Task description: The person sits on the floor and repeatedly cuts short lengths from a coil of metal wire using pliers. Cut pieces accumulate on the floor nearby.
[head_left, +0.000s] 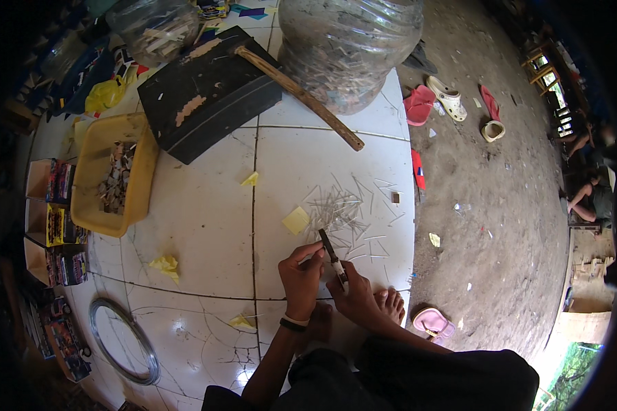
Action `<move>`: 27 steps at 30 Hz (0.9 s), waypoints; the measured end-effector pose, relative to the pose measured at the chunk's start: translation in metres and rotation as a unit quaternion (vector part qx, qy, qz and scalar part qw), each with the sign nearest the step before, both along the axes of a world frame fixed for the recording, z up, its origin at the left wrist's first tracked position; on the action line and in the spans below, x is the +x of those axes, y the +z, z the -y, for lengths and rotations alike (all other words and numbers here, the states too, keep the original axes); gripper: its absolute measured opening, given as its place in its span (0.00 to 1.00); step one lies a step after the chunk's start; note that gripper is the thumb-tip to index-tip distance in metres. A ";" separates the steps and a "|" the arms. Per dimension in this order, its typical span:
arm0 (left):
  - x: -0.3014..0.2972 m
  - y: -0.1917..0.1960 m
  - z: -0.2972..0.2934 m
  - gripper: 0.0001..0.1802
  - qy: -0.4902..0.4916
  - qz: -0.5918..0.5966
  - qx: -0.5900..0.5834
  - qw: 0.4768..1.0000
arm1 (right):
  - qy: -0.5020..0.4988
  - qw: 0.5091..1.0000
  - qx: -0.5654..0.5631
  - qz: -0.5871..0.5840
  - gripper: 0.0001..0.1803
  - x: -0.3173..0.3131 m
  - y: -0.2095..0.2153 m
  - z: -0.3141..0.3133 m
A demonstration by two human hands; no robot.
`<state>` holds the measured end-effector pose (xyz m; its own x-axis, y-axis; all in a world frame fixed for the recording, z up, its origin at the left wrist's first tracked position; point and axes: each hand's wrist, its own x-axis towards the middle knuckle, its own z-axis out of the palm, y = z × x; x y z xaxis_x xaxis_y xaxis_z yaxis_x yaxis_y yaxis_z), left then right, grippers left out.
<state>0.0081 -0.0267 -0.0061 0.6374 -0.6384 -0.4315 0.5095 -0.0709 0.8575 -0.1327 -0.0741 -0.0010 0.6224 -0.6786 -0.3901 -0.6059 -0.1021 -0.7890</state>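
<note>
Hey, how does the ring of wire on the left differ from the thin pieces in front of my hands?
The wire ring is one round coil; the thin pieces are many separate, mostly straight lengths. The wire ring is neatly bundled, while the thin pieces lie scattered at odd angles. The wire ring looks darker grey, the thin pieces paler. Both lie on the white tiles.

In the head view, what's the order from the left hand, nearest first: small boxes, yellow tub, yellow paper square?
1. Yellow paper square, just beyond the left hand.
2. Yellow tub, to the left.
3. Small boxes, left of the tub.
</note>
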 end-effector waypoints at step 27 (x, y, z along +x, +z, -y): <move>-0.005 0.011 -0.002 0.10 0.008 -0.023 0.041 0.999 | -0.005 0.997 -0.037 -0.072 0.17 0.000 -0.006 0.004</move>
